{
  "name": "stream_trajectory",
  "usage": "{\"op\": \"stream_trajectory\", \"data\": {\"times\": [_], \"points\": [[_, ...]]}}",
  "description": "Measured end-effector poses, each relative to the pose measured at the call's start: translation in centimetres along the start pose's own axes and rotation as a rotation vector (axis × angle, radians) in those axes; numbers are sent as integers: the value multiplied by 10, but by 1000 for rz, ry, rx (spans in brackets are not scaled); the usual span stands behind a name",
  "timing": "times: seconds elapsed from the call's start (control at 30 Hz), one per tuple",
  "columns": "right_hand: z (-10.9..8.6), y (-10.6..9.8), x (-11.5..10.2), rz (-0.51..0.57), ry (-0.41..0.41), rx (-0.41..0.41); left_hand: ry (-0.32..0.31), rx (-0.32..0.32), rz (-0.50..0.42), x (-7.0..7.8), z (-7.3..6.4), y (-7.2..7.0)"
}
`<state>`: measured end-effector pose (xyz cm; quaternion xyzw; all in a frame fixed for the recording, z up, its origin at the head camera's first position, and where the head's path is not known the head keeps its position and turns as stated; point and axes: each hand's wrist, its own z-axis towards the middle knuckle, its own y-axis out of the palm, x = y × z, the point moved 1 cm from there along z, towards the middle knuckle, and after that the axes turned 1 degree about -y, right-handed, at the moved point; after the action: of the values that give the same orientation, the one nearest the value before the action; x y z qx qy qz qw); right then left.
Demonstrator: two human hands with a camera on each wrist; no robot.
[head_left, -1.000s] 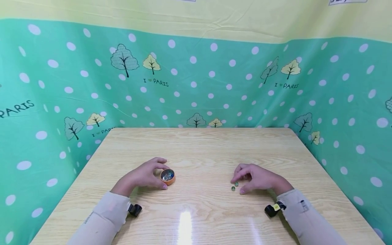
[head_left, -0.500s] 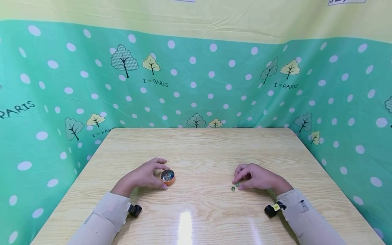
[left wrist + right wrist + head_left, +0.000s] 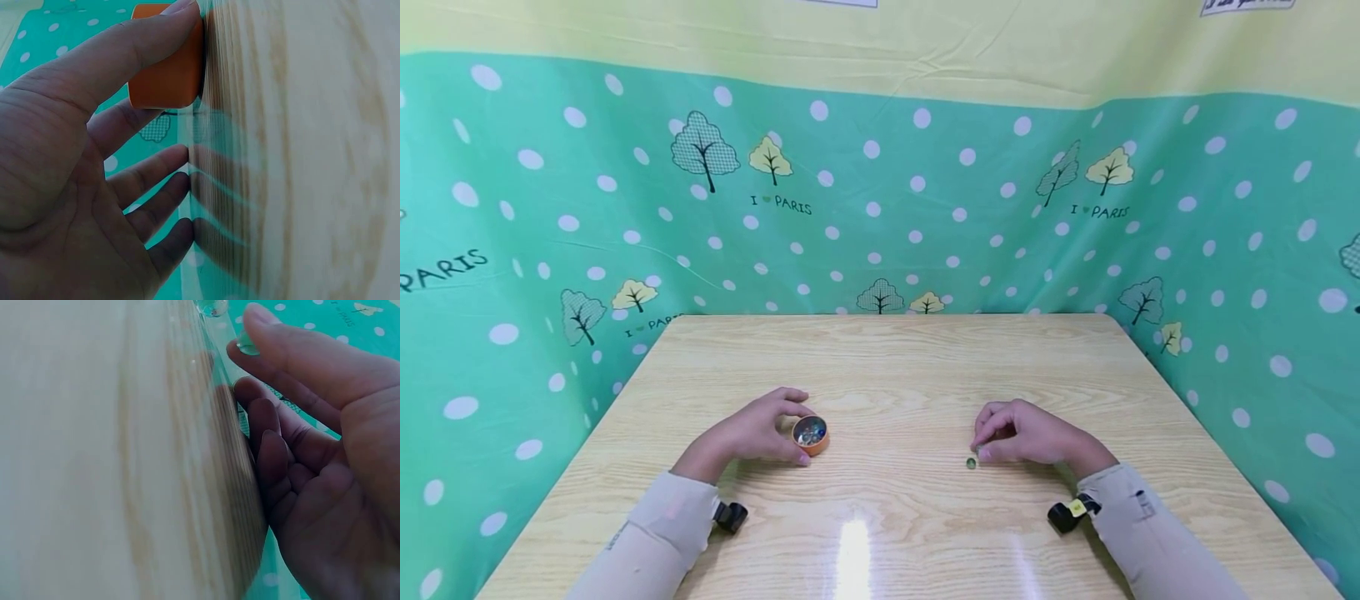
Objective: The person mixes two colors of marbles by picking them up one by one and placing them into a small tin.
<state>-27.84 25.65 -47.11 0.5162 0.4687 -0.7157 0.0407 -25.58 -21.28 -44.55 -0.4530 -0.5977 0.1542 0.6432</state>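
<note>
My left hand (image 3: 754, 429) holds a small round orange container (image 3: 164, 81) between thumb and forefinger. In the left wrist view its other fingers are spread, their tips at the tabletop. Small shiny pieces (image 3: 809, 432), some blue and some clear, lie inside the container. Over on the right, my right hand (image 3: 1028, 433) pinches a green glass marble (image 3: 248, 344) between thumb and forefinger, close above the table. The remaining fingers curl beneath. A second green marble (image 3: 972, 463) lies on the wood just left of the thumb tip.
The pale wooden table (image 3: 887, 367) reflects a bright light strip near its front. A green dotted curtain (image 3: 880, 225) encloses the back and both sides. A small black camera sits on each wrist, the left one (image 3: 730, 516) and the right one (image 3: 1063, 517).
The right thumb has closed toward the forefinger, and one of the two green marbles is now pinched between them. The left hand and the orange container have stayed in place.
</note>
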Motion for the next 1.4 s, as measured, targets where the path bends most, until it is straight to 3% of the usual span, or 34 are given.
{"op": "stream_trajectory", "data": {"times": [0.63,0.97,1.4], "points": [[12,7,-23,-141,19,77,2,5,-11,-3,2,1],[26,10,-24,-181,-31,91,7,2,-17,-3,2,2],[50,15,-48,-232,-80,115,5,1,-12,-4,2,1]]}}
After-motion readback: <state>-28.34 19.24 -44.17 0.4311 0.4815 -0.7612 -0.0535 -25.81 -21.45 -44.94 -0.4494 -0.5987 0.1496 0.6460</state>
